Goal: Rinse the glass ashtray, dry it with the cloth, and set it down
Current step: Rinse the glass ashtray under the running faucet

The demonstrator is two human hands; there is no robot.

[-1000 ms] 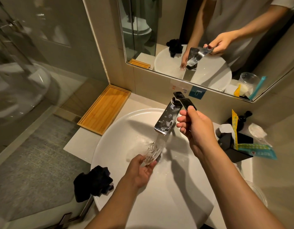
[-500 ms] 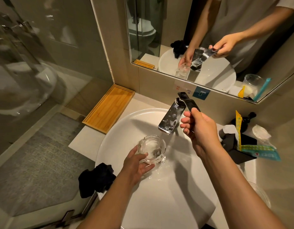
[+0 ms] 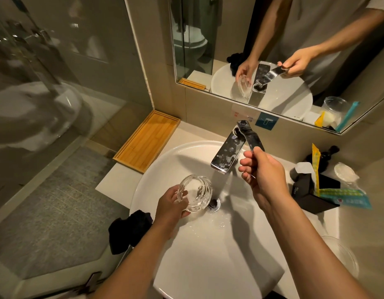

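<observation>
The glass ashtray is in my left hand, tipped on its side over the white sink, just beside the water that runs from the tap. My fingers hold it tight by the rim and the bottom. I think I am at the end of the rinse. To do it well, I should keep the ashtray tipped so the water drips out into the sink, and hold it firm, because wet glass is slippery and could drop and break. Going from the left: a wooden tray lies on the tabletop by the glass wall, well apart from my hands. The black cloth sits on the sink's edge, near my left arm, so it is easy to reach for the drying. In the middle, the drain is just beside the ashtray. My right hand is closed around the tap handle, and I think it should shut the water off next. On the right, a black box with packets in it and a clear bowl crowd the tabletop, so there is not much room there to set the ashtray down.
</observation>
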